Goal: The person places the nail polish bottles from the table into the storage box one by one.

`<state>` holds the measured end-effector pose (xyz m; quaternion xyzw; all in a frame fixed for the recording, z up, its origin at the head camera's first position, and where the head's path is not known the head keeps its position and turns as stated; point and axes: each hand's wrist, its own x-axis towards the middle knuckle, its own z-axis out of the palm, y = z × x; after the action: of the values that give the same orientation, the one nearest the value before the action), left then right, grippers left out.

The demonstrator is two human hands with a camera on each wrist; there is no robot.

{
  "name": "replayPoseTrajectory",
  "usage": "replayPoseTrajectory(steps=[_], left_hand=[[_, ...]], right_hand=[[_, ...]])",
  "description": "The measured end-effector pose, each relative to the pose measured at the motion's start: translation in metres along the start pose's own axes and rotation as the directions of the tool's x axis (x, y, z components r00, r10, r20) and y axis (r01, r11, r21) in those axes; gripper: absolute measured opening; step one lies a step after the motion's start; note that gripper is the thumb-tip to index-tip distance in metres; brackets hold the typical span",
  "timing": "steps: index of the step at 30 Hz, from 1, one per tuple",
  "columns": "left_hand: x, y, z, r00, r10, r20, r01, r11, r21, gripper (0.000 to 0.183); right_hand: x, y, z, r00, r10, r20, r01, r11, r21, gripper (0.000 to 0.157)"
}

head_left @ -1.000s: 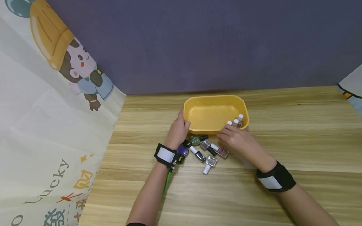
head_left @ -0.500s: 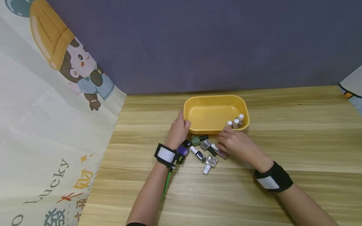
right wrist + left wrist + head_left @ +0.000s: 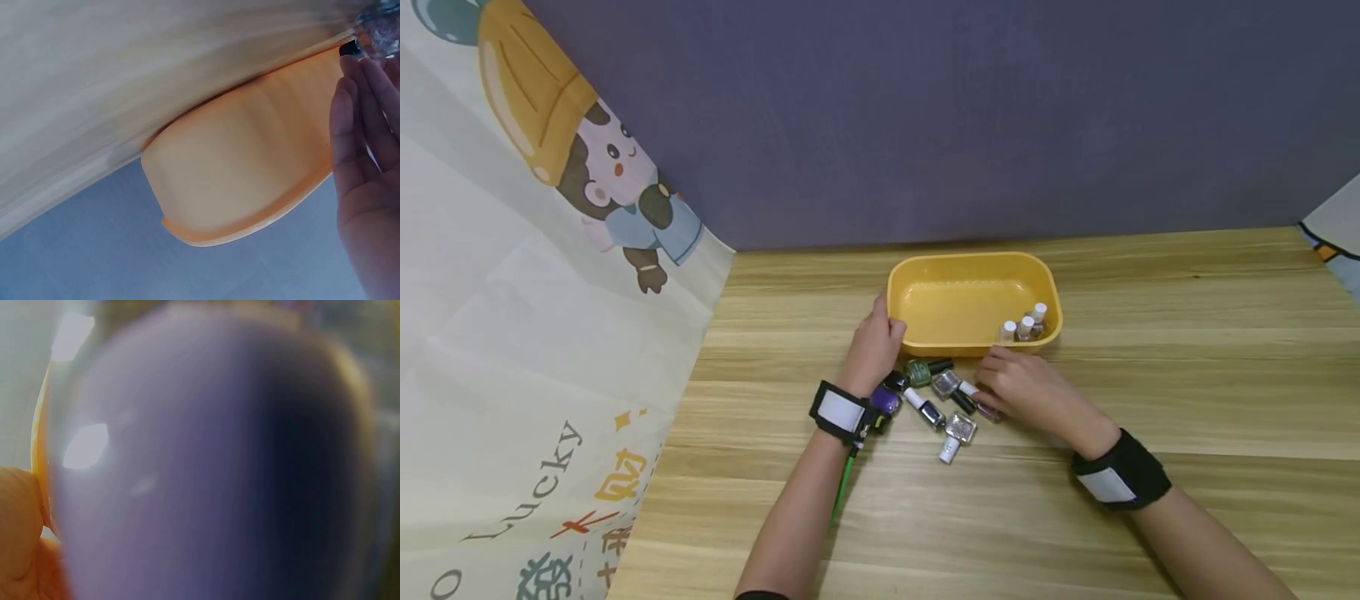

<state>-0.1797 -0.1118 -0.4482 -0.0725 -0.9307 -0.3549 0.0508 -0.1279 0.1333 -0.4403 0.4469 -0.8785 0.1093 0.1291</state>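
Observation:
A yellow plastic basin (image 3: 951, 312) sits toward the table's back. My left hand (image 3: 874, 346) grips its front left corner. Three white-capped nail polish bottles (image 3: 1026, 327) stand upright in its right front corner. My right hand (image 3: 1033, 390) is just in front of the basin, its fingertips right at a reddish nail polish bottle (image 3: 990, 411) partly hidden beneath them. In the right wrist view, its fingers (image 3: 362, 119) stretch nearly straight beside a glittery bottle (image 3: 379, 34). A blurred purple bottle (image 3: 187, 456) fills most of the left wrist view.
Between the hands lie a green bottle (image 3: 917, 372), a silvery bottle (image 3: 946, 383), a dark white-capped bottle (image 3: 932, 413), a glitter bottle (image 3: 960, 427) and a purple bottle (image 3: 884, 402). A dark blue panel (image 3: 962, 125) rises behind the table; a printed cloth (image 3: 512, 333) hangs at left.
My right hand has let go of a white-capped bottle in the basin and drawn back over the front rim toward the reddish bottle. The left hand has kept its place.

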Motion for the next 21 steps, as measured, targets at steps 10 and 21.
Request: replayPoseTrajectory(steps=[10,21], left_hand=[[-0.0009,0.0012,-0.0009,1.000,-0.009,-0.002,0.009,1.000,0.007,0.053],[0.0000,-0.0005,0.0000,1.000,-0.010,0.005,0.010,1.000,0.004,0.054]], right_hand=[[-0.0002,-0.0022,-0.0022,1.000,0.003,0.024,-0.004,0.998,0.056,0.005],[-0.0006,-0.0045,-0.0022,0.997,0.034,0.069,-0.039,0.997,0.068,0.011]])
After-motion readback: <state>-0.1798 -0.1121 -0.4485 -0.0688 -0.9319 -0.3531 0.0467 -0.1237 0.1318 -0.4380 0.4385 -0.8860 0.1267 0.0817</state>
